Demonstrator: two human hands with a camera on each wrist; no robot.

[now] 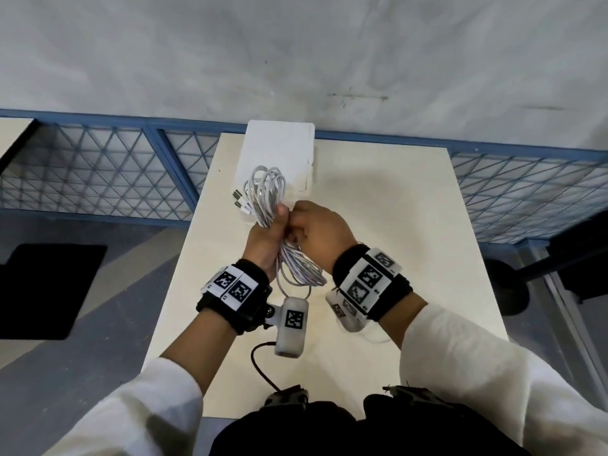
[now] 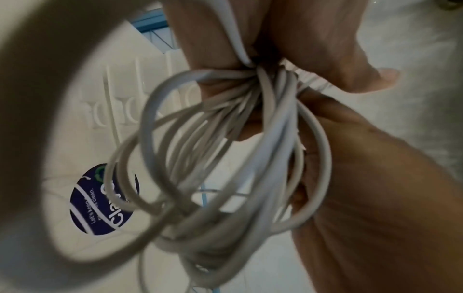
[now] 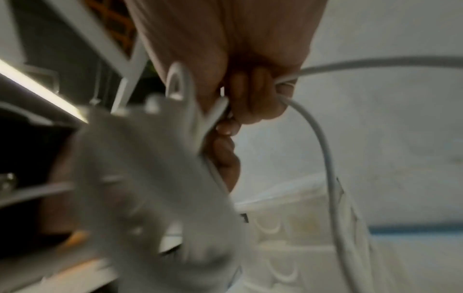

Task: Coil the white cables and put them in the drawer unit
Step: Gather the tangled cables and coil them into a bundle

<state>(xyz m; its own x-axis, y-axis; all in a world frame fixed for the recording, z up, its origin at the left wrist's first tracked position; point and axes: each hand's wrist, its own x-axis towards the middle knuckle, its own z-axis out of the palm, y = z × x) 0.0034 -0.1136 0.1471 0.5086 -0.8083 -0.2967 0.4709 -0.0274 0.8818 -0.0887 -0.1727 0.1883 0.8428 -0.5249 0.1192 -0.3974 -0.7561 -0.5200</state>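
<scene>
A bundle of coiled white cables (image 1: 265, 182) is held over the cream table (image 1: 394, 225), just in front of the white drawer unit (image 1: 279, 143). My left hand (image 1: 271, 232) grips the bundle at its middle, with loops sticking out above and below the fist. Two plug ends (image 1: 237, 198) poke out on the left. My right hand (image 1: 316, 225) touches the left one and pinches a cable strand (image 3: 313, 128) between curled fingers (image 3: 253, 93). The left wrist view shows the loops (image 2: 225, 158) close up, with the drawer unit (image 2: 112, 119) behind them.
A blue mesh railing (image 1: 98, 166) runs behind the table. A black panel (image 1: 42, 291) lies left of the table and a black stand base (image 1: 506, 291) sits on the floor to the right. A thin black wire (image 1: 263, 366) loops near the front edge.
</scene>
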